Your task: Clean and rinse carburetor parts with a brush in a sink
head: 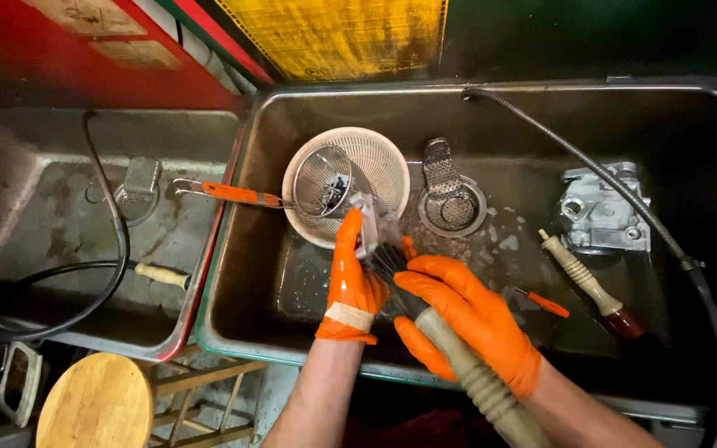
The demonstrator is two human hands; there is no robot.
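At far left I see a round wooden stool (95, 402) and a dull grey basin (35, 166) with a black hose (114, 249). An orange-handled wire strainer (323, 181) sits in a pale ribbed basket (375, 158) in the dark sink (707, 149). My left hand (350, 286) — orange-gloved — pinches a small grey metal part (368, 217) just over the basket's rim. My right hand (466, 319) wraps a ridged, beige brush (396, 265), bristles on the part. I'd judge short strokes, firm pinch — it looks wet, slippery. Right: cast housing (599, 216).

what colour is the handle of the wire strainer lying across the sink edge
Orange, on the wire strainer handle; the head view shows it, resting into the white basket.
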